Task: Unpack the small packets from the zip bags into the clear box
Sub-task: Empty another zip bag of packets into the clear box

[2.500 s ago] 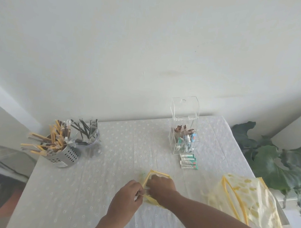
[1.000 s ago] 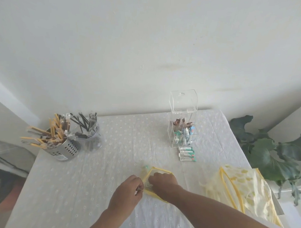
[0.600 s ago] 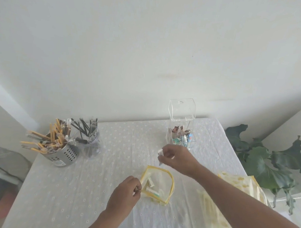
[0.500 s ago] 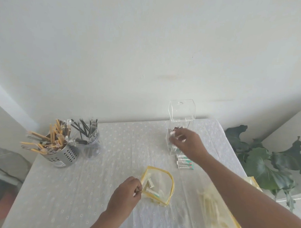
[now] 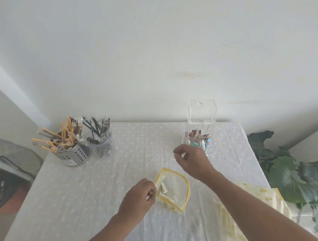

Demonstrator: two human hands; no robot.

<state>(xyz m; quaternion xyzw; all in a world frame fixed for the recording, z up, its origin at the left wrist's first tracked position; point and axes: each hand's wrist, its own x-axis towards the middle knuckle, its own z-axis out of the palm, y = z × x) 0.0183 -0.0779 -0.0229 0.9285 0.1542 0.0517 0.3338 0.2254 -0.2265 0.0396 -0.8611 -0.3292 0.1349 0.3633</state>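
Packets (image 5: 162, 188) lie inside the small yellow-trimmed zip bag (image 5: 175, 191), which rests open on the white dotted tabletop (image 5: 128, 156) in front of the person. The left hand (image 5: 138, 197) pinches the bag's near-left edge between thumb and fingers, holding its mouth. The right hand (image 5: 191, 157) hangs above the cloth between the bag and the clear box (image 5: 199, 127), its thumb and forefinger drawn close together; whether it holds anything there I cannot tell. The clear box stands upright at the far side of the tabletop, its hinged lid raised, with brown, white and green packets standing in its lower part. A larger yellow-patterned zip bag (image 5: 252, 203) lies at the right edge of the tabletop, partly under the right forearm. At the far left stand a perforated metal holder (image 5: 72, 153) of wrapped yellow sticks and, just beside it, a clear cup (image 5: 102, 142) of dark ones. Green plant leaves (image 5: 288, 174) show beyond the right edge.
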